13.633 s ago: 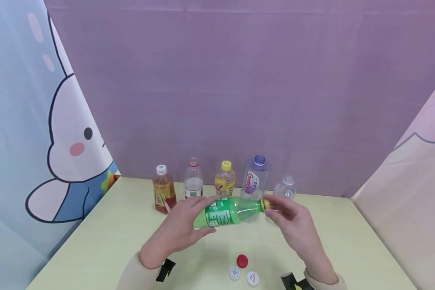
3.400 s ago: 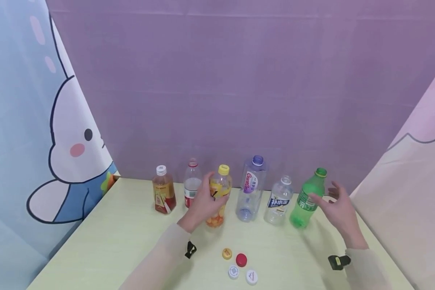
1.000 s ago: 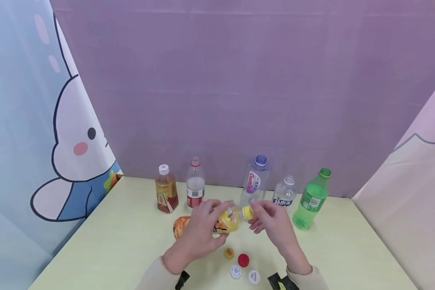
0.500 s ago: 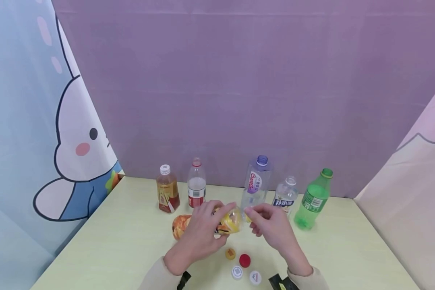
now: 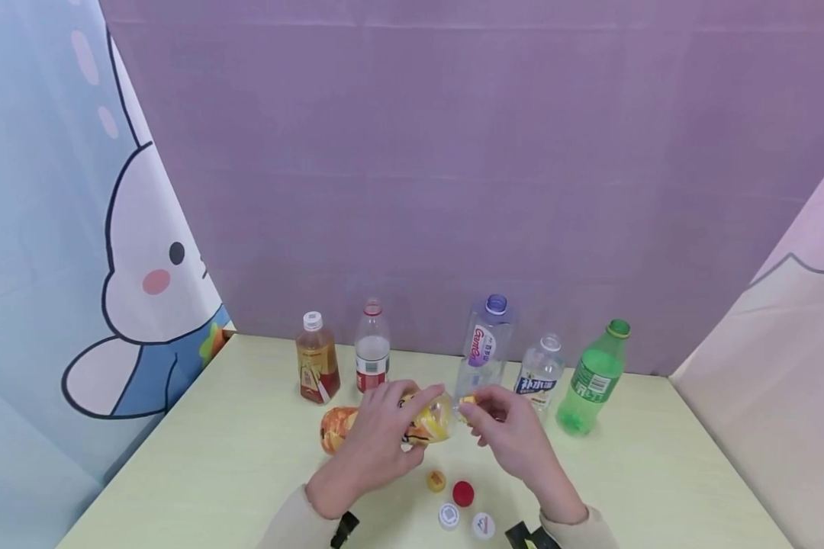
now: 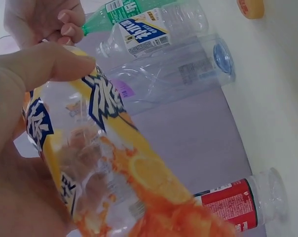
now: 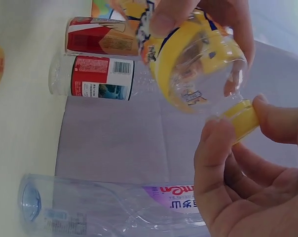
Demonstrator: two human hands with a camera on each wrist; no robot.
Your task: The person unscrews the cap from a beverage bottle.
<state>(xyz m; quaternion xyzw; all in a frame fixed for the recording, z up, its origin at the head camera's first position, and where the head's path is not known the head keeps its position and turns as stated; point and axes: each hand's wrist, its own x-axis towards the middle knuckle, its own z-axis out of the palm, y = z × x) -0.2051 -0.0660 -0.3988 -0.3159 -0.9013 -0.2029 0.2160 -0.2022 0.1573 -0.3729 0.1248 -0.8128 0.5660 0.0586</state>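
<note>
My left hand is wrapped round a clear plastic bottle with a yellow and orange fruit label, tipped on its side with its neck to the right. In the left wrist view the thumb lies across the upper part of the label. My right hand pinches a yellow bottle cap between thumb and fingers, right at the bottle's neck. Below the hands on the table lie an orange-yellow cap, a red cap and two white caps.
Behind the hands stand an amber drink bottle with a white cap, a red-labelled clear bottle, a tall bluish bottle, a small blue-labelled bottle and a green bottle. A purple cloth hangs at the table's back edge.
The green bottle, earlier in both hands, now stands uncapped at the right; its cap joined the others. The fruit-label bottle was lifted and tipped. Lately the right fingers shifted round its cap.
</note>
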